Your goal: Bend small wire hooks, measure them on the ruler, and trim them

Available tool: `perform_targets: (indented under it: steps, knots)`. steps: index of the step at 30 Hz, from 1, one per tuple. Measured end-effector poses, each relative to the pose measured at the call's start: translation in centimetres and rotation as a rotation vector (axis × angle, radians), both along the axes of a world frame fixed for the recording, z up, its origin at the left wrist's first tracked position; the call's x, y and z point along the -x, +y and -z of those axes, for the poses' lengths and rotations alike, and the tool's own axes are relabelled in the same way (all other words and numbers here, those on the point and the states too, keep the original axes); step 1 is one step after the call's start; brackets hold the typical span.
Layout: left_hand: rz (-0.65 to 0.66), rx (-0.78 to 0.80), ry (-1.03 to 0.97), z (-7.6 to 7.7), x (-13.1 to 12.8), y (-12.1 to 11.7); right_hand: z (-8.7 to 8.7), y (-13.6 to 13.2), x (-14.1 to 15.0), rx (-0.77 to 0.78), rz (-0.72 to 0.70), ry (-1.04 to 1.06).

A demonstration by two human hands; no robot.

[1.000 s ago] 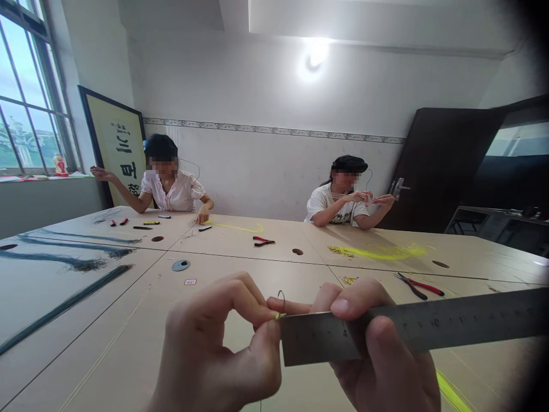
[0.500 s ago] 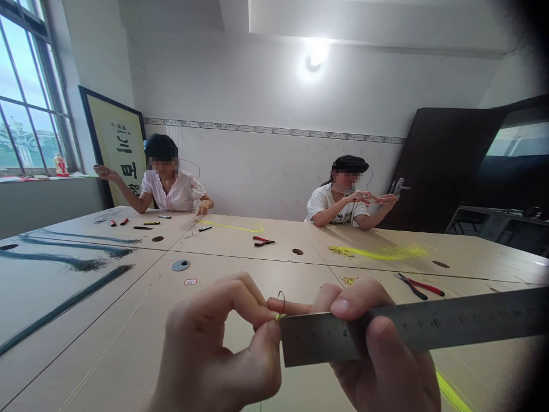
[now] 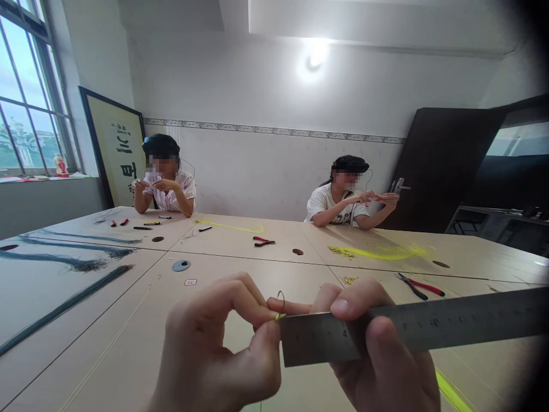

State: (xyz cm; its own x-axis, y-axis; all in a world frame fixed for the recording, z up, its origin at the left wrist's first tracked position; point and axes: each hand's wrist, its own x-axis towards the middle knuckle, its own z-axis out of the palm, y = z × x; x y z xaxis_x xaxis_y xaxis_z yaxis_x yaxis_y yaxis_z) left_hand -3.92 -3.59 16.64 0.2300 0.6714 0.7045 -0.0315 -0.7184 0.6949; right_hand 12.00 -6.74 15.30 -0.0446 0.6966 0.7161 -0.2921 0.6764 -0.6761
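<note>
Left hand [image 3: 214,343] pinches a yellow thread [image 3: 279,315] at the steel ruler [image 3: 412,331] end — right hand [image 3: 381,355] grips that ruler

Left hand [image 3: 214,349], right hand [image 3: 381,360]: bare, no rings, no sleeves visible

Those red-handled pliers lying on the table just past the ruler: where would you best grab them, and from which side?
Probably by the two red handles, coming down from above. The pliers lie flat on the table with handles pointing right and dark jaws left, and bare tabletop around them, so a hand reaching over the ruler could likely close around both handles together.
</note>
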Motion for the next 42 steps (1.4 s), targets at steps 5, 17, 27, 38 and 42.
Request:
perform_targets:
  steps: [5, 17, 27, 38, 42]
  knots:
    - [-0.013, -0.021, 0.000, -0.07, -0.07, -0.02, -0.12, -0.01, 0.07, 0.006, 0.002, 0.003]
    - [-0.016, -0.023, -0.001, 0.14, 0.23, -0.07, 0.00, 0.42, -0.01, 0.006, -0.034, 0.015]
    - [-0.013, -0.036, 0.021, 0.27, 0.18, 0.15, 0.14, 0.05, -0.11, 0.009, -0.032, 0.016]
    - [-0.015, -0.047, 0.008, 0.22, 0.23, 0.25, 0.17, -0.03, 0.11, 0.002, -0.015, 0.029]
    - [-0.006, -0.048, 0.013, 0.31, 0.24, 0.19, 0.17, -0.08, 0.03, 0.018, -0.033, 0.025]
